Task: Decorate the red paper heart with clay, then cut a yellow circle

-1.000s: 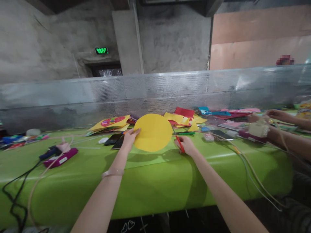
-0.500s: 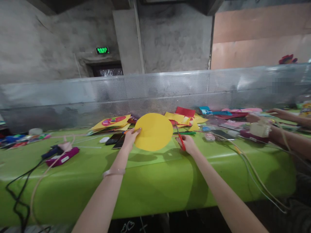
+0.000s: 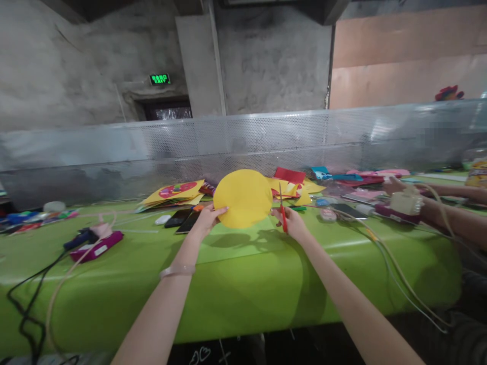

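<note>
A round yellow sheet of paper [image 3: 243,198] is held up above the green-covered table [image 3: 243,289]. My left hand [image 3: 207,220] pinches its lower left edge between thumb and fingers. Just right of the disc, my right hand [image 3: 292,223] grips red-handled scissors [image 3: 283,215], their blades pointing upward. The blades stand beside the disc's right edge; whether they touch it I cannot tell. Behind the disc lie yellow and red paper pieces [image 3: 291,176]. A stack of yellow sheets with a red round design [image 3: 177,190] rests to the left.
Two dark phones [image 3: 178,218] and a white oval item [image 3: 163,219] lie left of my left hand. A purple object with cables [image 3: 101,246] sits farther left. At right, another person's arms [image 3: 437,208] reach over the table. A perforated metal panel [image 3: 243,137] stands behind.
The yellow disc has risen slightly and shifted a little right, its lower left edge still in my left hand. The scissors have turned more upright in my right hand.
</note>
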Demonstrator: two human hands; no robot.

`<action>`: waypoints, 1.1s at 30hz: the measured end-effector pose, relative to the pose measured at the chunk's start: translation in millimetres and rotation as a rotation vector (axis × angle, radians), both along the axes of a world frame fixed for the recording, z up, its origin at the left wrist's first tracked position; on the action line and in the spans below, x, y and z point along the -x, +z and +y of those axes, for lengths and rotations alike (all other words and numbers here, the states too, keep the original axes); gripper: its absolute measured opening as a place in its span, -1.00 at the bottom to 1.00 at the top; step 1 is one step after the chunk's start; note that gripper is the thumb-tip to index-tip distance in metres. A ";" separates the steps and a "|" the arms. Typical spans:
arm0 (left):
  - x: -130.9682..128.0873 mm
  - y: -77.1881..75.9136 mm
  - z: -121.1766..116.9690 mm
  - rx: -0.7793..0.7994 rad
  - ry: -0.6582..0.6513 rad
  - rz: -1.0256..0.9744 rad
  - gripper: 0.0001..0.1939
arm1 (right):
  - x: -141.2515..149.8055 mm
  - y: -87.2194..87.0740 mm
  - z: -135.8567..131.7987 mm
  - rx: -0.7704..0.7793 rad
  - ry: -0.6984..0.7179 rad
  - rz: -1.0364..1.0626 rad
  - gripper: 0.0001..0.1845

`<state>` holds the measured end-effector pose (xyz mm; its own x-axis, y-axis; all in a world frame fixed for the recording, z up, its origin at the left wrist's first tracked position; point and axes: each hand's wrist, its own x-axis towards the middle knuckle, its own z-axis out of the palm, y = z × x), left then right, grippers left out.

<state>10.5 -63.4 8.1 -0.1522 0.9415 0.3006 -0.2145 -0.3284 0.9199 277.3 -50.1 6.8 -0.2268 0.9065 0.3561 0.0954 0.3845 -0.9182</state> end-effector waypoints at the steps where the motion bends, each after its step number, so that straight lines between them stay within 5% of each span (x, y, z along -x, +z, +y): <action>1: -1.3 0.4 -2.3 0.007 -0.038 0.019 -0.57 | -0.1 -0.2 0.4 -0.005 0.003 0.018 -0.70; 7: -6.9 1.9 -14.2 0.091 -0.246 0.188 -0.50 | -2.0 -1.4 2.1 -0.107 0.010 0.107 -0.74; 17: -6.3 -1.7 -12.5 0.123 -0.308 0.228 -0.44 | -2.0 3.7 -5.7 -0.077 -0.150 0.203 -0.60; 22: -5.0 -3.9 -12.2 0.165 -0.375 0.302 -0.45 | 0.0 -4.2 5.8 -0.155 -0.028 0.196 -0.56; 33: -6.7 -0.9 -14.2 0.191 -0.261 0.287 -0.47 | -0.9 -9.6 6.7 -0.221 -0.021 0.059 -0.66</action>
<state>17.2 -77.6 7.2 0.1624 0.9802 0.1129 0.0052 -0.1152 0.9933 278.3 -43.4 -2.8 -0.1812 0.8092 0.5589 0.0545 0.5757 -0.8158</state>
